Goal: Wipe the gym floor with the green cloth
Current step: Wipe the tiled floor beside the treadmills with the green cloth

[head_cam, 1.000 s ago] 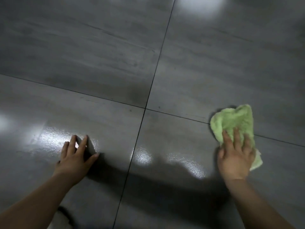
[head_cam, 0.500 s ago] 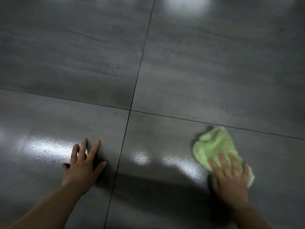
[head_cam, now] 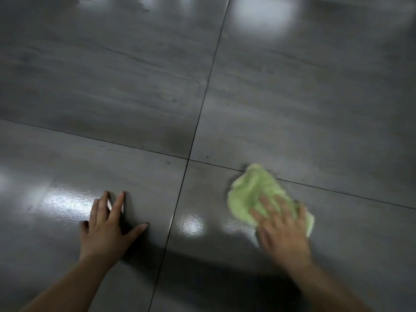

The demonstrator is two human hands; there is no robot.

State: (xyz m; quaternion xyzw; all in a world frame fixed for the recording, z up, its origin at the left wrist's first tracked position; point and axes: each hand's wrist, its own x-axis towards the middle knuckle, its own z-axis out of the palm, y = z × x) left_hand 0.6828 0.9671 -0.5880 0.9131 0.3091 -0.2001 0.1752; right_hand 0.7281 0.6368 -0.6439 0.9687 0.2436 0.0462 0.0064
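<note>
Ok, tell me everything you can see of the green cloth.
The green cloth is pale lime, fluffy like microfibre, crumpled into a loose wad on the glossy grey floor tile. Its far tip laps over a dark grout line. The right hand presses flat on its near half, fingers spread; some cloth shows past the hand's right side. Motion blur hides weave and any dirt.

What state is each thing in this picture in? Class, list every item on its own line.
Glossy grey tiled floor: shiny, reflecting lights.
Left hand: fingers spread, resting flat on the floor.
Right hand: fingers straight, pressing down; motion-blurred.
Crumpled light-green cloth: bunched, pinned to the floor under the right hand, far tip over a tile joint.
</note>
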